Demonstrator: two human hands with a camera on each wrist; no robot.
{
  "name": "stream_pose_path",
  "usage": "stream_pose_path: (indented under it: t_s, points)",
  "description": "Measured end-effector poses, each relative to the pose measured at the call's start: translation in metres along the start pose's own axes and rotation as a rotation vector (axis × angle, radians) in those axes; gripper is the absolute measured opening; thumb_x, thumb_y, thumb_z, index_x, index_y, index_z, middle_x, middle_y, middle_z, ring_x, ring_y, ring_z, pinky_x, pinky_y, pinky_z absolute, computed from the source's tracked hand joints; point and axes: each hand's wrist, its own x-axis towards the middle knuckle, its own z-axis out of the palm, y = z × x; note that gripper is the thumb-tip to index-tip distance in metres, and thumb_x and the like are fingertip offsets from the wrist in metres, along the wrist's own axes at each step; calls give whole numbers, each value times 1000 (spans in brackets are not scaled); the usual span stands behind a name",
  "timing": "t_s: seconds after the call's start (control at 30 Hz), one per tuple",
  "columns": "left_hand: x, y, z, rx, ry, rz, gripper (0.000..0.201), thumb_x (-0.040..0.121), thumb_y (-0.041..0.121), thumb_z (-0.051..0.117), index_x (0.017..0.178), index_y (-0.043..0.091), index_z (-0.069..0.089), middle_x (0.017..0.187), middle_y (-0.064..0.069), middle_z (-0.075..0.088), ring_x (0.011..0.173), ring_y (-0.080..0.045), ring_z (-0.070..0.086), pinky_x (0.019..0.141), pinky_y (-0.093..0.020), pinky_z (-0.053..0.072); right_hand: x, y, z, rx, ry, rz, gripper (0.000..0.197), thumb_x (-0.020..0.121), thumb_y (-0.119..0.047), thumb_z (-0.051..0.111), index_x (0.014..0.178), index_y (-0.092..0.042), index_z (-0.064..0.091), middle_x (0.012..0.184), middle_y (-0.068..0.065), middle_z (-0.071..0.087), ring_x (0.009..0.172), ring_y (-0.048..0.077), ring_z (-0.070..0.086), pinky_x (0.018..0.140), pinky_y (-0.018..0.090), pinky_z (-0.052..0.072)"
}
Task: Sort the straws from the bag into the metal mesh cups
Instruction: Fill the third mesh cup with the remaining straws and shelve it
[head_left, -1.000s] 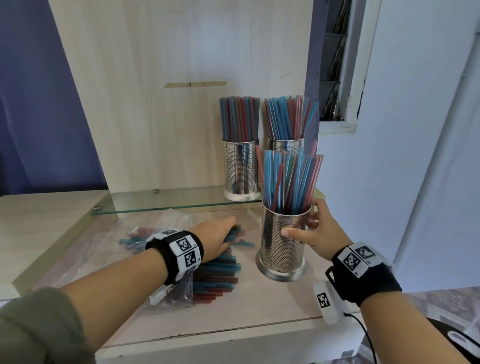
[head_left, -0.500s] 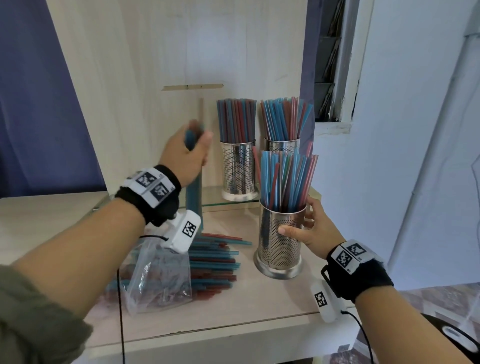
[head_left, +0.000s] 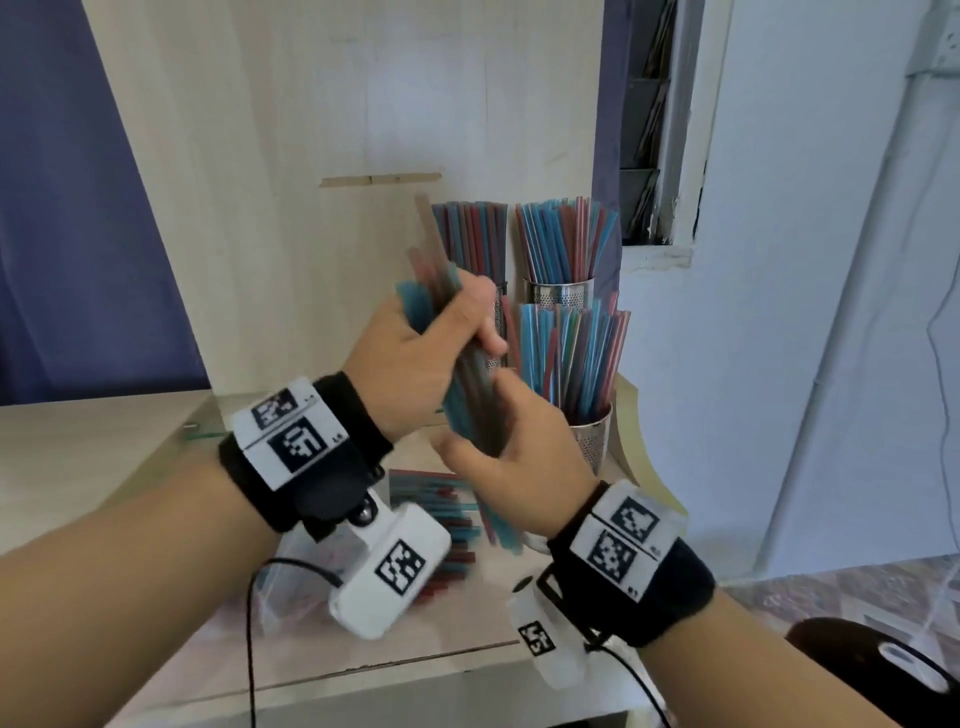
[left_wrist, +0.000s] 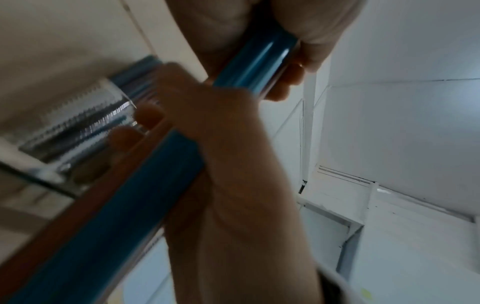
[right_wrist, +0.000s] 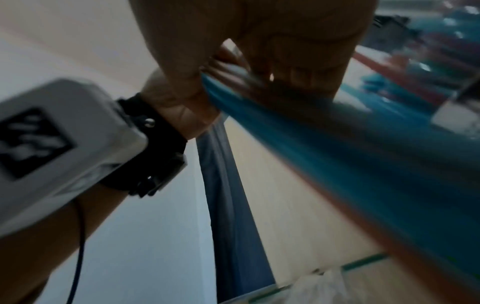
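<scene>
1. Above the desk (head_left: 322, 644), the left hand (head_left: 415, 364) is gripping a bundle of straws (head_left: 470, 395), its fingers curled round the upper half so that the blue and red tips are fanning out above the knuckles.
2. Just below it, the right hand (head_left: 514, 457) is closing its fingers round the lower half of the same bundle, whose bottom ends are poking out under the palm.
3. Both wrists are wearing black straps with white coded tags, and a white camera block (head_left: 389, 571) is hanging under each.
4. Close-up from the left wrist, the straws are showing as smooth, glossy tubes, with a shiny perforated steel wall blurred behind them; the right wrist view is adding only streaked blue and a clear plastic edge.
5. Only the head view is showing the setting: the front mesh cup (head_left: 592, 436), a punched-metal cylinder, is standing just right of the hands, packed with upright straws.
6. Behind it, two more full cups (head_left: 558, 293) are standing against a pale wood-grain panel.
7. Under the hands, loose straws (head_left: 441, 499) are lying flat beside the crinkled clear bag (head_left: 291, 582).
</scene>
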Motion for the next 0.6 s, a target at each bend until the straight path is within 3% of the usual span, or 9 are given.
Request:
stream_pose_path:
  t_s: [0.03,0.1,0.17,0.27,0.3,0.37,0.43,0.53,0.6]
  points:
    - [-5,-1,3,2,-11,7,28,84,46,55,67,27,66,69,2,61,76,-24,59,84,-45,52,2,1,4,72,0,30,27,75,-39,68,87,-17,59,73,7,62,63,14,56,62,35,49]
    - [-10,-2,3,77,-38,14,26,84,44,57,85,20,67,77,4,61,80,-14,61,81,-33,56,0,9,8,205,-20,50,27,79,-36,64,81,-10,58,68,22,57,57,32,51,56,44,47]
    - [-11,-5,-4,212,-66,40,43,79,45,64,113,19,58,93,17,62,89,-2,60,81,-22,52,-8,16,8,236,-39,56,31,85,-31,64,80,-3,53,62,20,50,54,31,48,54,45,44]
    - [-11,-9,-15,503,-54,218,93,73,42,75,146,30,18,141,6,41,127,-5,42,104,-28,40,-19,32,10,181,-8,104,31,85,-35,65,74,-12,48,61,8,41,58,37,48,56,47,43]
    - [-11,-10,-17,624,-100,315,95,77,40,74,149,25,14,147,2,35,132,-5,37,108,-28,36,-23,36,11,191,2,122,32,83,-39,65,72,-16,47,61,4,40,59,38,47,57,48,44]
    - [-12,-11,-12,765,-241,415,74,88,37,61,148,12,25,147,-2,38,133,-5,36,113,-29,32,-26,44,15,222,17,144,34,83,-42,65,74,-12,48,61,4,41,59,36,46,58,49,45]
    - [-16,-15,-10,704,-336,335,63,95,42,48,148,14,28,145,3,44,134,-1,36,112,-26,32,-29,52,19,230,24,162,36,87,-34,67,77,-4,50,61,5,43,58,33,46,57,45,45]
    - [-21,-27,-18,490,-288,177,65,94,57,27,150,27,13,149,4,39,136,2,33,109,-15,29,-32,66,17,210,67,228,26,89,-20,69,75,-7,52,56,-7,48,52,15,50,51,28,44]
    - [-20,-42,-32,484,-257,71,64,93,61,26,147,27,25,144,5,45,130,0,41,106,-19,36,-32,73,13,211,83,263,24,89,-17,69,73,-11,52,52,-10,49,49,10,51,50,21,43]
